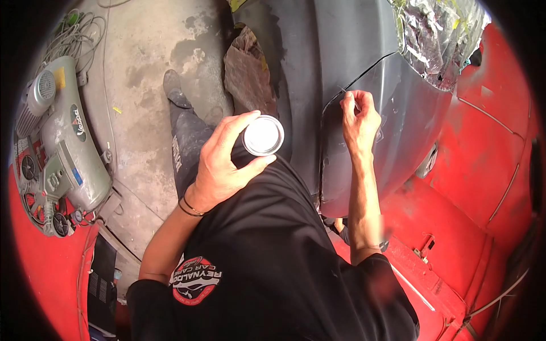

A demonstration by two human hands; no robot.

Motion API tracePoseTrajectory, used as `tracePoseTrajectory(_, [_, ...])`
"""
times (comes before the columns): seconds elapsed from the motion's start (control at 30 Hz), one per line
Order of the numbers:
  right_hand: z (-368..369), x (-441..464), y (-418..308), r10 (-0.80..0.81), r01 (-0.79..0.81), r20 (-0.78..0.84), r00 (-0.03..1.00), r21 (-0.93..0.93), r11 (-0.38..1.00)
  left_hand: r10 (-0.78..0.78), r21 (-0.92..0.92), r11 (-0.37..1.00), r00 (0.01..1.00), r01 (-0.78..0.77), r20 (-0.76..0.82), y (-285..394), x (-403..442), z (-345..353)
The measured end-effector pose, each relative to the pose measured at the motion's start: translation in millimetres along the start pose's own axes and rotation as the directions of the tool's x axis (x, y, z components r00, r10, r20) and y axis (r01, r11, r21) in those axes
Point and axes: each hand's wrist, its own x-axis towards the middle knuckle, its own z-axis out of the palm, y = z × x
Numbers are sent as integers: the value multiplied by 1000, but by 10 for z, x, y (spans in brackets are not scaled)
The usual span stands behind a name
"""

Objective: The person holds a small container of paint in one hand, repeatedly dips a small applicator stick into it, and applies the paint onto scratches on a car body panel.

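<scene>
A small round can with a white top or contents (263, 136) is held by my left hand (219, 156), thumb and fingers on opposite sides of its rim. My right hand (361, 122) is pinched at the dark seam (364, 73) in the grey car body (352, 40). A thin, pale, pointed thing shows at its fingertips, too small to name. The can is left of the right hand, over the car's edge, with a gap between them.
A green-grey air compressor (79, 136) and coiled cables (79, 37) are at the left. Crumpled plastic sheeting (435, 34) covers the car's upper right part. Brown masking paper (247, 74) hangs at its left side. Red surfaces (483, 142) lie right.
</scene>
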Motion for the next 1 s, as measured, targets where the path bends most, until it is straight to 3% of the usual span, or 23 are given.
tracePoseTrajectory(0.37, [87,40,52,-47,36,-64,997,-171,985,-17,31,999,1000,17,-7,-34,-85,-66])
tracePoseTrajectory(1.0, [129,28,12,-73,54,-68,995,-255,965,-19,28,999,1000,19,-1,-50,-39,-70])
